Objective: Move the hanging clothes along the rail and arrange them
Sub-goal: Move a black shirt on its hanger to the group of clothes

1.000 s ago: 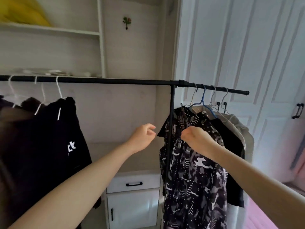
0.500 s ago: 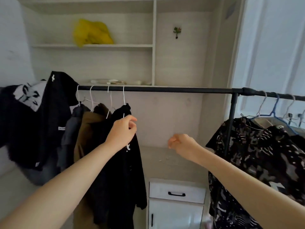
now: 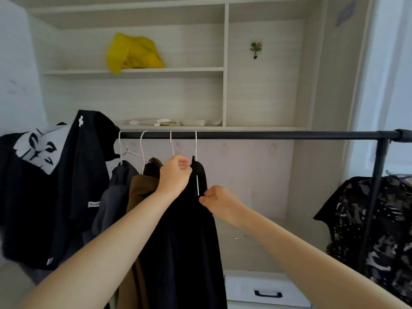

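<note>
**Asker:** What changed since half a second ago?

**Describer:** Both hands have closed in on the black garment [image 3: 185, 230] hanging from the rail [image 3: 256, 135]. Earlier the right hand [image 3: 219, 201] was a loose fist in open air, well right of that garment; now its fingertips pinch the fabric edge just below the white hanger [image 3: 196, 150]. The left hand [image 3: 175, 175] was already at the garment's collar and has curled tighter.

**Asker:** How does the left hand sit now?

**Describer:** It is closed around the top of the black garment, beneath the rail, just left of the hanger's stem.

**Asker:** Where are the other clothes?

**Describer:** Left of the black garment, under the same rail, hang a brown garment [image 3: 138, 190] and a grey garment [image 3: 118, 188], each on a white hanger. At the rail's left end a black printed top [image 3: 53, 186] is draped over it. Far right, beyond the rail's upright post [image 3: 374, 197], hangs a black-and-white patterned shirt [image 3: 388, 226].

**Asker:** Anything above the rail?

**Describer:** A yellow bundle [image 3: 132, 53] on a shelf [image 3: 133, 71].
</note>
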